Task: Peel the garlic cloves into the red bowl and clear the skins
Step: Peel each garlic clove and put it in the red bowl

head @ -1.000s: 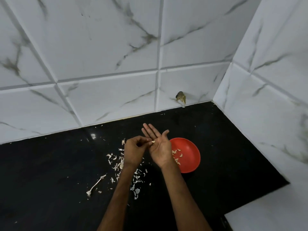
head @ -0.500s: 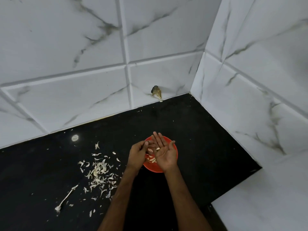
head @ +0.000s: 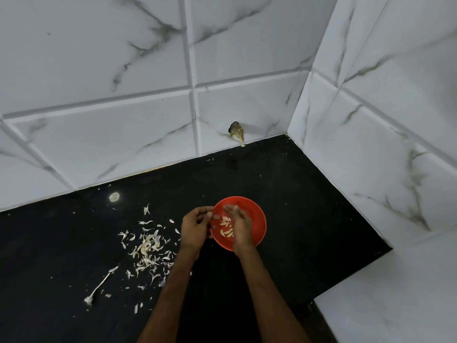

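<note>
While the red bowl [head: 257,219] sits on the black counter [head: 296,194] just below the middle of the frame, both hands are over it. Several pale peeled garlic cloves [head: 226,229] lie on its floor, toward its left half.

The right hand [head: 241,226] stands on edge above the middle of the bowl, palm turned left. Its fingers are stretched loosely forward and blurred, with nothing seen between them. The left hand [head: 195,226] is at the bowl's left rim with its fingers curled inward toward the thumb. Whether it pinches a clove or a bit of skin I cannot tell, as the fingertips are smeared. The two hands are close together but apart.

Left of the left forearm, a loose heap of papery garlic skins [head: 148,248] is scattered over the counter, well apart from the bowl. A thin dry stem [head: 99,285] lies lower left of the heap, with a few stray flakes near it.

Toward the upper left of the heap, a small spot of light [head: 114,197] shines on the counter. White marble-veined wall tiles [head: 111,144] rise behind and on the right, and a dark chipped hole [head: 236,131] shows just above the counter's back edge.
</note>
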